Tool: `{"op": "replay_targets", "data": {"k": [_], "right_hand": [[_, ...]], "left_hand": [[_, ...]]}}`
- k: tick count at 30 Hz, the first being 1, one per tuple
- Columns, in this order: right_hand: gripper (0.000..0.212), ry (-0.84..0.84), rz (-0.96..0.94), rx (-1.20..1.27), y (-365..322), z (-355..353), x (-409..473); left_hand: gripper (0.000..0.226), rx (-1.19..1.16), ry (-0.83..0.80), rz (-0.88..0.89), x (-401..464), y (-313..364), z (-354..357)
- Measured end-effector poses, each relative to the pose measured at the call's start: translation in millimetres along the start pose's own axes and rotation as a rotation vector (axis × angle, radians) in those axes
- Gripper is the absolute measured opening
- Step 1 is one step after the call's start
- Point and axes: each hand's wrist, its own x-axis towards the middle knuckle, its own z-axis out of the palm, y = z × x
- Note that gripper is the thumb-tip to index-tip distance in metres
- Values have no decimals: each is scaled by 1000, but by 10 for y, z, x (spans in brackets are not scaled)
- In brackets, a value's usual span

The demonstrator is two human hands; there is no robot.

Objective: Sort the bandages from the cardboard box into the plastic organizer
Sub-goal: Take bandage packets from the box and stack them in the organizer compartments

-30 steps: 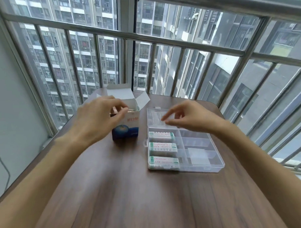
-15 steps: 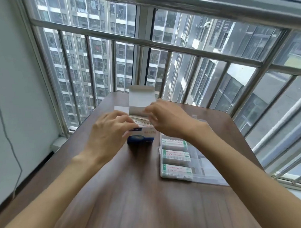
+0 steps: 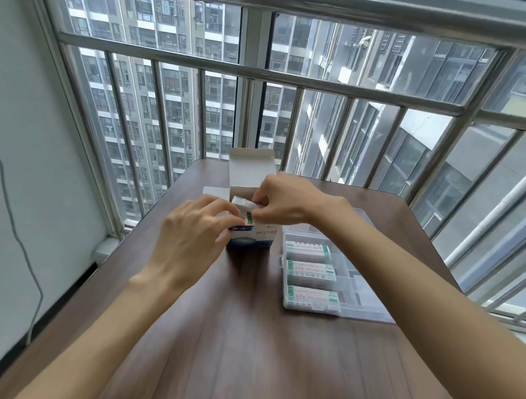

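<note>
Tabletop work is partway: three organizer (image 3: 371,315) bays right of the box (image 3: 262,238) hold bandages (image 3: 309,249), right hand (image 3: 281,204) pinching another stack (image 3: 246,209), left hand (image 3: 192,238) gripping the box.

Bare forearms, left hand (image 3: 191,241), right hand (image 3: 282,200)

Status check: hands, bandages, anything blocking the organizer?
Left hand steadies box. Right hand pinches bandages at box mouth. Organizer open, three stacks in, nothing blocking.

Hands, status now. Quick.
Left hand: holds the box.
Right hand: pinches bandages at the box mouth.
</note>
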Motion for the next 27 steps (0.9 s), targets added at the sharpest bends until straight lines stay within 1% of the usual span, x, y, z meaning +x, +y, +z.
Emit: {"op": "replay_targets", "data": {"k": [2,4,6,9,12,15,16,18,19,20,21,22,23,25,26,27], "right_hand": [[21,38,15,26,6,40,-9],[12,36,12,33,32,87,3],[12,14,30,67,77,117,53],[30,13,90,81,89,112,107],[23,78,133,308,133,126,108],[25,175,172,577,181,76,36],[29,228,165,647,183,29,-5],[45,378,136,735,194,-58,-91],[46,453,122,751,204,-86,-151],[41,507,110,750,214,-93,-232],[33,544,97,725,227,-65,-323],[27,576,81,675,245,-4,-428],[23,608,75,612,274,98,-526],[21,658,80,463,324,336,-739],[23,676,84,382,343,445,-832],[25,691,88,303,364,546,-926]], "left_hand": [[21,-5,8,-27,21,5,-6],[17,-13,12,-35,42,5,-7],[15,-23,22,-45,60,-1,-4],[13,-30,21,-74,75,-9,0],[14,-67,-15,-124,93,-20,3],[17,-99,-57,-188,137,-42,23],[18,-101,-58,-201,150,-54,31],[20,-106,-2,-209,170,-49,31],[20,-118,56,-210,177,-13,8],[22,-149,110,-227,178,41,-18],[26,-221,146,-269,174,101,-34],[32,-349,139,-346,177,174,-39],[41,-532,84,-449,200,244,-37],[57,-872,-90,-641,272,365,15],[59,-960,-195,-710,306,416,50],[55,-1008,-306,-758,322,484,91]]}}
